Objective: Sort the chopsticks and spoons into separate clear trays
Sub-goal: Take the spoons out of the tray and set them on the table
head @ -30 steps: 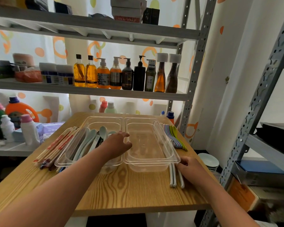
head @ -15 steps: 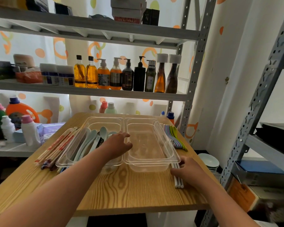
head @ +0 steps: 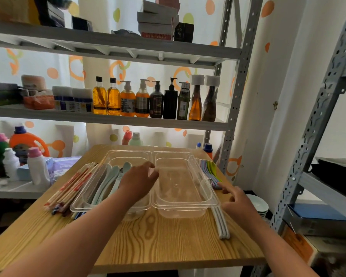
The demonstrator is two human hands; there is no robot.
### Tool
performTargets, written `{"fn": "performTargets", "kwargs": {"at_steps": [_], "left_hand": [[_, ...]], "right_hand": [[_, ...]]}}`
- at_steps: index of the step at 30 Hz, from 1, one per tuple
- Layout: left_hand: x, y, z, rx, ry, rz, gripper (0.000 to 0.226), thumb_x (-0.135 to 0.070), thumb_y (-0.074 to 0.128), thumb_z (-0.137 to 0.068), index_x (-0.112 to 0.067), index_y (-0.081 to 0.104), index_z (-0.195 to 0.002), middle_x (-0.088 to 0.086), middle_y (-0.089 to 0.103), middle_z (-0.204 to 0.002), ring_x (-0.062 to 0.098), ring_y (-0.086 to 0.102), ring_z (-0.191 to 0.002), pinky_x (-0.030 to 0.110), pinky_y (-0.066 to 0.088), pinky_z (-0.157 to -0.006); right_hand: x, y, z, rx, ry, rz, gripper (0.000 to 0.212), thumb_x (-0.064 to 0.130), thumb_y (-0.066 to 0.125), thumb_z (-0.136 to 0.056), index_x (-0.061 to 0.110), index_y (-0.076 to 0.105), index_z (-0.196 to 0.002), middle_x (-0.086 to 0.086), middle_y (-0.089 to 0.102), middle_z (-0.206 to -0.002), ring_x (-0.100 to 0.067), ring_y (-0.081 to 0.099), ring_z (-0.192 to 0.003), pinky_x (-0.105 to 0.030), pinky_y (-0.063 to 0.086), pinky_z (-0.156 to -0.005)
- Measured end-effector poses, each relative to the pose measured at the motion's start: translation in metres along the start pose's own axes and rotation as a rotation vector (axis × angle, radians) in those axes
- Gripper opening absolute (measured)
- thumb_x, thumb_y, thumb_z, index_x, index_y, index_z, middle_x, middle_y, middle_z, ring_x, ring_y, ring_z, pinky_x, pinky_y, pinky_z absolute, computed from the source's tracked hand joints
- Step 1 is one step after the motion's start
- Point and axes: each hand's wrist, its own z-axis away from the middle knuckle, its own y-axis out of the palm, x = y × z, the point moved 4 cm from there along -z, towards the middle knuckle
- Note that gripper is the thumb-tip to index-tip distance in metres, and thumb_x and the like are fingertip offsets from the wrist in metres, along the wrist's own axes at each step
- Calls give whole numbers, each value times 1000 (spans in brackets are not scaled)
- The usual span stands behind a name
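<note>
Two clear trays stand side by side on the wooden table [head: 148,242]. The left tray [head: 82,204] holds several pale green spoons [head: 106,182]; the right tray [head: 188,208] holds nothing. My left hand [head: 138,180] hovers over the seam between the trays, fingers relaxed. My right hand [head: 236,200] is raised just right of the right tray, fingers spread, holding nothing. White chopsticks [head: 221,224] lie on the table below it. Wooden chopsticks [head: 72,186] lie left of the left tray. Coloured spoons [head: 210,170] lie along the right tray's far side.
A metal shelf post [head: 228,136] rises behind the table's right corner. Bottles [head: 142,100] line the shelf above. A white bottle [head: 37,166] stands on a low shelf to the left. White bowls [head: 258,204] sit beyond the table's right edge.
My right hand has lifted off the white chopsticks and moved up and forward toward the coloured spoons. The white chopsticks stay on the table. My left hand has barely shifted.
</note>
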Motion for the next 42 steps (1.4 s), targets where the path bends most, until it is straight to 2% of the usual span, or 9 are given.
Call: {"fn": "performTargets", "kwargs": {"at_steps": [6, 11, 14, 18, 25, 30, 34, 38, 42], "left_hand": [[24, -34, -1, -68, -122, 1, 28, -32, 53, -92, -16, 63, -114, 3, 67, -110, 22, 62, -99, 35, 50, -86], [59, -45, 3, 105, -243, -163, 36, -44, 48, -92, -14, 66, -98, 8, 70, -100, 24, 63, -91, 38, 49, -92], [70, -41, 10, 217, -271, -250, 43, -46, 56, -90, -11, 58, -115, 7, 67, -109, 23, 62, -99, 41, 50, -92], [68, -31, 15, 267, -241, -327, 45, -52, 56, -89, -14, 62, -113, 1, 63, -112, 18, 60, -100, 32, 50, -87], [53, -19, 8, 314, -231, -442, 56, -59, 60, -82, -15, 56, -116, 2, 64, -109, 20, 60, -100, 35, 48, -89], [48, -17, 6, 349, -250, -361, 38, -41, 64, -85, -13, 60, -110, 1, 67, -102, 17, 63, -95, 31, 52, -84], [43, -22, 3, 297, -270, -116, 25, -29, 65, -86, -7, 65, -98, 3, 71, -89, 15, 69, -84, 29, 56, -81], [27, -43, 2, 125, -218, 48, 23, -27, 64, -87, -5, 66, -88, 1, 63, -70, 15, 59, -68, 27, 47, -66], [12, -49, 6, 103, -183, 269, 27, -26, 55, -96, -4, 69, -87, 8, 65, -76, 15, 55, -63, 29, 48, -68]], "right_hand": [[37, 13, -7, -80, -210, -61, 41, -4, 52, -81, 24, 63, -109, 7, 61, -105, -7, 55, -100, -16, 44, -80], [72, 40, -11, -78, -313, -62, 33, -1, 52, -83, 23, 67, -101, 13, 62, -94, 1, 57, -91, -10, 44, -74], [85, 57, -10, -34, -352, -64, 33, 0, 50, -83, 22, 67, -101, 9, 63, -97, 2, 57, -93, -10, 45, -75], [96, 73, -9, 10, -382, -83, 29, 2, 52, -85, 20, 67, -101, 6, 63, -98, -1, 57, -92, -14, 49, -79], [104, 83, -4, 41, -429, -92, 30, -2, 53, -83, 24, 66, -93, 9, 62, -91, 4, 56, -85, -2, 43, -71], [102, 86, -1, 51, -413, -90, 28, -1, 55, -83, 23, 67, -93, 11, 61, -89, 5, 56, -83, -1, 41, -69], [101, 87, 1, 42, -405, -79, 27, 2, 55, -84, 25, 66, -92, 15, 60, -86, 7, 55, -81, 0, 40, -68], [101, 87, -3, 19, -355, -125, 23, 6, 53, -89, 18, 69, -101, 17, 61, -82, 2, 57, -71, -4, 43, -61], [101, 83, -8, -6, -228, -310, 23, 11, 50, -92, 16, 66, -108, 11, 65, -85, 0, 60, -75, -9, 43, -61]]}}
